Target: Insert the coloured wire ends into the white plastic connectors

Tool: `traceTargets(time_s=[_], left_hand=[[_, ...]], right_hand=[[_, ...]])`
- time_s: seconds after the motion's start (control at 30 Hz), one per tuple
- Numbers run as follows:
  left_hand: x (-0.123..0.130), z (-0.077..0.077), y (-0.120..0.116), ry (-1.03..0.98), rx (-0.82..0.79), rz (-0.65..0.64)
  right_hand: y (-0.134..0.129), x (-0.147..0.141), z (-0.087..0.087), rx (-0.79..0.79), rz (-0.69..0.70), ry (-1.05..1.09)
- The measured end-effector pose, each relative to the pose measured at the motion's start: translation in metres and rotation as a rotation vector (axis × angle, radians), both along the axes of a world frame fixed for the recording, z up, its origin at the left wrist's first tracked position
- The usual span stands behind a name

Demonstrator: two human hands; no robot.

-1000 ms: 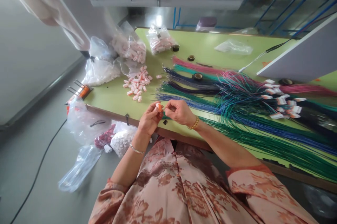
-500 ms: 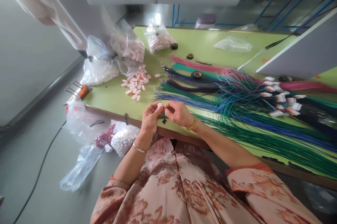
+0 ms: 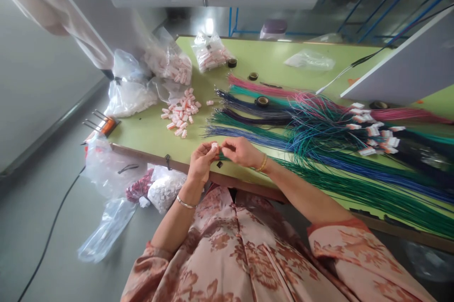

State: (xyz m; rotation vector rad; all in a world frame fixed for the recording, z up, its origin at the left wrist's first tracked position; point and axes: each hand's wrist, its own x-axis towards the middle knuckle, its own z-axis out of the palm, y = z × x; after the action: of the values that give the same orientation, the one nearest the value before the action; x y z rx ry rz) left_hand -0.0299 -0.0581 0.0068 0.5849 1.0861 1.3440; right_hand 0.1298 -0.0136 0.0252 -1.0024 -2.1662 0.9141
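My left hand [image 3: 201, 162] is closed in a pinch on a small white and orange connector housing [image 3: 214, 146], held just above the front edge of the table. Right beside it, my right hand [image 3: 244, 153] has thumb and forefinger pressed together on what looks like a thin wire, mostly hidden by the fingers. A bundle of green wires [image 3: 340, 186] runs rightward from under the right hand. Loose connector housings [image 3: 181, 111] lie in a pile beyond the left hand. Farther right, wired connectors [image 3: 378, 134] rest on top of the wire bundles.
Pink wires [image 3: 255, 82] and blue wires [image 3: 244, 135] lie across the green table [image 3: 142, 131]. Tape rolls [image 3: 262, 101] sit among them. Bags of housings [image 3: 211, 51] stand at the back. An orange pronged holder [image 3: 106, 126] is at the left corner; plastic bags [image 3: 166, 188] hang below the front edge.
The whole view has shifted slightly. Both hands stay together at the connector housing, with the right fingers moved only a little beside it.
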Motion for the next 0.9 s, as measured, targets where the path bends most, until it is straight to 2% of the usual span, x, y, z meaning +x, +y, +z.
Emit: traceTargets(time_s=[0.07,0.17,0.27,0.4,0.53,0.73,0.9], left_hand=[[-0.004,-0.002,0.004,-0.01,0.004,0.0],[-0.007,-0.007,0.007,-0.022,-0.006,0.0],[-0.007,-0.011,0.007,-0.04,-0.023,0.005],[-0.009,-0.012,0.006,-0.05,-0.026,0.012],[-0.011,-0.011,0.006,-0.056,-0.023,0.027],[-0.008,-0.008,0.007,-0.075,-0.018,0.02],[-0.009,-0.009,0.007,-0.088,0.015,0.026]], right_hand=[[0.025,0.009,0.001,-0.004,-0.061,-0.034],[0.062,0.014,-0.005,0.06,-0.255,-0.288],[0.082,0.011,-0.016,0.062,-0.268,-0.523],[0.084,0.008,-0.022,0.125,-0.178,-0.582],[0.078,0.011,-0.012,0.223,-0.153,-0.62],[0.079,0.01,0.01,0.061,-0.196,-0.591],[0.091,0.016,0.024,-0.036,-0.106,-0.457]])
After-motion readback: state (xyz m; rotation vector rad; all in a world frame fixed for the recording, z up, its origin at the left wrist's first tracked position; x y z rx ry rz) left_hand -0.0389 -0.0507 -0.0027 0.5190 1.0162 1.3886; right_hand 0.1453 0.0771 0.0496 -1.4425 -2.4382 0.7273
